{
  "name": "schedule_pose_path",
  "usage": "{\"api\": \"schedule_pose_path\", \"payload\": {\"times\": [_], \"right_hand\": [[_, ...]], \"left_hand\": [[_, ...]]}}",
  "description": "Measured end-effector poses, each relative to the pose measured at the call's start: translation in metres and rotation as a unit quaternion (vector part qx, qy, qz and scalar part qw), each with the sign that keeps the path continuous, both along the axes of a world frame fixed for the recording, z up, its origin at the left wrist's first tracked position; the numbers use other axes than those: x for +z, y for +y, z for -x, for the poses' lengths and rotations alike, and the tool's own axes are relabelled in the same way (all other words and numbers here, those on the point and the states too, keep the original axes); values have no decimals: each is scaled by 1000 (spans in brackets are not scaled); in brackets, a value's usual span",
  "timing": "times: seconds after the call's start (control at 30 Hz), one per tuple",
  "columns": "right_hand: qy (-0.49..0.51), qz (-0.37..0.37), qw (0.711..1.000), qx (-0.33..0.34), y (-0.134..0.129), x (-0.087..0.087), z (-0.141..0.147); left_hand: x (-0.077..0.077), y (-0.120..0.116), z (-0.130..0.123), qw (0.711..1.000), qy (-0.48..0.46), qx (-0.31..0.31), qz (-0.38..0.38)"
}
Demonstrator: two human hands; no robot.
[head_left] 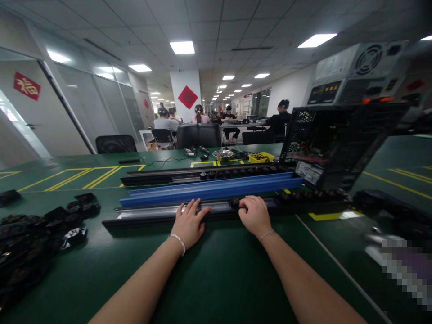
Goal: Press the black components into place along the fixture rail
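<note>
A long black channel [135, 217] with a shiny grey inner strip lies across the table in front of me. My left hand [189, 221] rests on it, fingers spread and holding nothing. Farther right, my right hand [255, 217] has its fingers curled against a small black round part [235, 203] that sits in the channel. I cannot make out what kind of part this is. Several dark parts [307, 196] stand in a row along the channel's right end. Just behind is a long blue channel [209, 187].
Another black rail [145, 179] lies behind the blue one. An open computer case [324, 144] stands at right. Black parts [40, 229] are heaped at left. A metal bowl [222, 155] and yellow tray [261, 157] sit farther back. Several people sit beyond the green table [216, 279].
</note>
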State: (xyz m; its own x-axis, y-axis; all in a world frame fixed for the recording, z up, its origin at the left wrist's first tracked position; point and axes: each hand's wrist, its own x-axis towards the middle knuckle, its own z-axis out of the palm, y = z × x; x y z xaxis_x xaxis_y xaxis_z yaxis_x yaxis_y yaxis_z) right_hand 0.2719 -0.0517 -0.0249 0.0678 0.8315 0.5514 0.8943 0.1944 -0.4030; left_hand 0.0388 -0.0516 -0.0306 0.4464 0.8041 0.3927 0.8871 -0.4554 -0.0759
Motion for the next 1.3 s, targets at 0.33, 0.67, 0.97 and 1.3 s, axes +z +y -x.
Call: {"api": "schedule_pose_path", "payload": {"times": [0.33,0.67,0.97,1.3], "right_hand": [[-5,-11,999,47,-2,2,2],[-11,-15,996,86,-2,2,4],[-22,12,994,110,-4,4,10],[-30,43,988,144,-9,7,20]], "left_hand": [[0,-5,-5,997,28,-67,3],[-2,-6,-9,995,42,-89,-12],[-1,-8,-11,995,46,-86,4],[0,-9,-12,996,27,-83,14]]}}
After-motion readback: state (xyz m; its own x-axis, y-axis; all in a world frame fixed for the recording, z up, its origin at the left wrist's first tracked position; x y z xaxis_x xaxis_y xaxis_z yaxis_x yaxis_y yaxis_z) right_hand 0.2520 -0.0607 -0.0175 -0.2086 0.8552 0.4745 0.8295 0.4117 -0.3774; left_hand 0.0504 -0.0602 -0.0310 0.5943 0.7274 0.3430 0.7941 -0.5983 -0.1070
